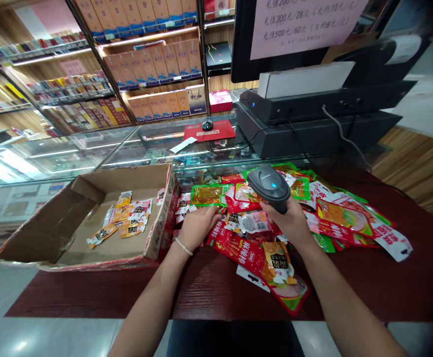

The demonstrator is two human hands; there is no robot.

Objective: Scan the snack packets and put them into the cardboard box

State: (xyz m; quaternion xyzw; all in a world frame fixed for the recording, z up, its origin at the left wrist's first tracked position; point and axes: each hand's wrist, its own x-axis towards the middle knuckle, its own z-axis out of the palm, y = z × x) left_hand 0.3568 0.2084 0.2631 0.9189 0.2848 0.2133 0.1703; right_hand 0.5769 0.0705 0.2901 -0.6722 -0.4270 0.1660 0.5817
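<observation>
One hand of ours, the right hand (291, 227), is wrapped around the handle of a black plastic barcode scanner (269, 182), whose rounded head shows a lit blue spot and sits above a heap of snack packets. Our left hand (198, 227), with a pale band (184, 246) around its wrist, lies palm down with fingers loosely bent at the near left side of that heap; its fingertips are partly lost among the wrappers, so we cannot tell whether it has hold of one.

Between our forearms we see a long red plastic packet with pale lettering (237, 252) slanting across the dark red wooden table (209, 295), with a small orange, black and white packet (277, 258) lying on top of it. A small white packet with a printed barcode (255, 222) rests between our hands, and a flat green packet with a clear window (208, 195) lies just beyond the left one. To our left stands a topless brown cardboard box (142, 179), several small orange and white packets (135, 212) scattered on its bottom. Past the heap, a black computer mouse (207, 125) sits on a flat red mat (222, 131)
</observation>
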